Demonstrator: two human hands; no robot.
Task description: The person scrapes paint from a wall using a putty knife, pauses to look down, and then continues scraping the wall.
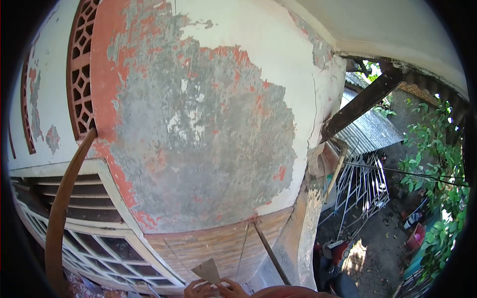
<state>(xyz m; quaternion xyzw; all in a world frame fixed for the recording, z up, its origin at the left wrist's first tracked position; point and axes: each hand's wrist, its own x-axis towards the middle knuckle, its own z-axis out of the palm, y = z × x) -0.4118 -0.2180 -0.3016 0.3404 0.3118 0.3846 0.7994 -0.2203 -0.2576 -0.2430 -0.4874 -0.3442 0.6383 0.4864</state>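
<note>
At the bottom centre, a flat grey-brown triangular piece (207, 271), like a scraper blade or a scrap of sandpaper, stands up between my two hands. My left hand (198, 289) has its fingers bent at the piece's lower left edge. My right hand (231, 288) pinches near its lower right corner. Both hands are partly cut off by the frame's bottom edge. Behind them rises a wall (198, 119) with a large grey patch, ringed by peeling red and white paint.
A curved wooden pole (60, 213) leans at the left, before a louvred window (79, 198). A dark rod (271, 253) rests against the wall. At right, a drop shows a motorcycle (343, 268), metal rods (360, 188), a corrugated roof (370, 129) and plants (432, 159).
</note>
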